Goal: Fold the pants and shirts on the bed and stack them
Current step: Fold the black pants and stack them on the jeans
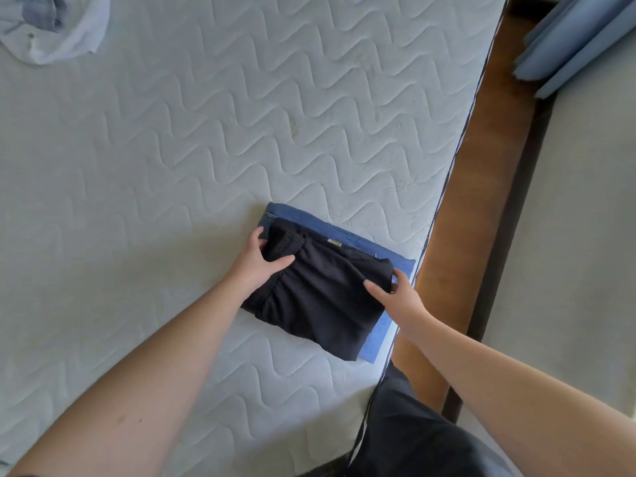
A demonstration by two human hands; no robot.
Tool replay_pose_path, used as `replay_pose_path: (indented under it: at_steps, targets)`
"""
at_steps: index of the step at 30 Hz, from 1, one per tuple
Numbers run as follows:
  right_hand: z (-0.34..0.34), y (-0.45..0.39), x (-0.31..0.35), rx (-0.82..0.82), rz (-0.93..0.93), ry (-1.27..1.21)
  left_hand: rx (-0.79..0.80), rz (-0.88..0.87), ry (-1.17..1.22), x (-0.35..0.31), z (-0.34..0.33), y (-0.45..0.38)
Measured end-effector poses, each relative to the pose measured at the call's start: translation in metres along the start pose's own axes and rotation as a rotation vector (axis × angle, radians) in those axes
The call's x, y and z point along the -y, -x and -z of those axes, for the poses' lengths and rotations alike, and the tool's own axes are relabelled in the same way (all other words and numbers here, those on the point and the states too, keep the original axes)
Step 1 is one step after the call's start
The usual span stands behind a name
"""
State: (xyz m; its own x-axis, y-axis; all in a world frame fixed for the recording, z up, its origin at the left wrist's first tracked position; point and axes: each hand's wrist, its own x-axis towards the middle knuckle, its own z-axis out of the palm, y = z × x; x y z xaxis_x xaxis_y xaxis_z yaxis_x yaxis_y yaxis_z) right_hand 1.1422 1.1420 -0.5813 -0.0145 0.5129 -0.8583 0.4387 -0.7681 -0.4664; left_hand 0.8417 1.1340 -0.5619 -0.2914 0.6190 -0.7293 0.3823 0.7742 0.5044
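Quilted white mattress (206,132) underfoot of everything, wavy stitching across it, dark piping along its right edge. Beyond that edge, brown floor (481,166), then pale carpet or a second surface, hard to tell which. Blue curtain (578,39) at top right.

Near the mattress's right edge, folded black pants (316,297), elastic waistband toward the far left corner, lying on top of folded blue jeans (347,235). Blue showing along the far side and the right side of the black bundle; small yellow label visible just past the waistband.

Left hand (254,263) gripping the black pants at the waistband corner, thumb on top, fingers curled round the far edge. Right hand (399,297) pinching the opposite corner, thumb on top of the cloth, fingers at its edge beside the jeans.

Far off at top left, crumpled white shirt (51,32) with a grey-blue patch, well apart from the stack. Dark clothing of the person at the bottom edge.
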Motion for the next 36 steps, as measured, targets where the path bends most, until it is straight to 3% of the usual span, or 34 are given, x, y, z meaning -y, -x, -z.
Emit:
replay_pose_path:
  at_steps: [4, 8, 15, 18, 20, 22, 24, 28, 31, 36]
  targets:
    - [-0.01, -0.005, 0.007, -0.167, 0.028, -0.047, -0.032, 0.021, 0.056, -0.009, -0.004, -0.018]
    - [-0.011, -0.001, 0.001, -0.253, 0.086, -0.079, -0.021, -0.065, 0.096, -0.008, 0.001, -0.024]
    - [-0.005, -0.015, 0.011, -0.365, 0.146, 0.002, -0.111, -0.141, -0.149, -0.012, -0.008, -0.03]
    - [-0.015, -0.013, 0.015, -0.544, 0.137, 0.135, -0.418, -0.432, -0.417, -0.014, -0.02, -0.016]
    - [-0.029, -0.004, 0.013, -0.641, 0.396, 0.377, -0.515, -0.73, -0.45, -0.012, -0.03, -0.003]
    - [-0.048, 0.003, 0.009, -0.556, 0.75, 0.629, -0.441, -0.965, -0.507, 0.0, -0.039, 0.006]
    - [-0.067, 0.006, 0.003, -0.431, 0.937, 0.821, -0.36, -1.039, -0.726, 0.016, -0.045, 0.009]
    - [-0.093, -0.002, -0.002, -0.267, 0.829, 1.079, -0.287, -0.902, -1.101, 0.031, -0.052, -0.003]
    - [-0.092, -0.018, -0.004, -0.231, 0.703, 1.183, -0.282, -0.818, -1.149, 0.031, -0.054, -0.024]
    - [-0.067, -0.032, -0.014, -0.273, 0.62, 1.199, -0.34, -0.845, -1.126, 0.04, -0.062, -0.036]
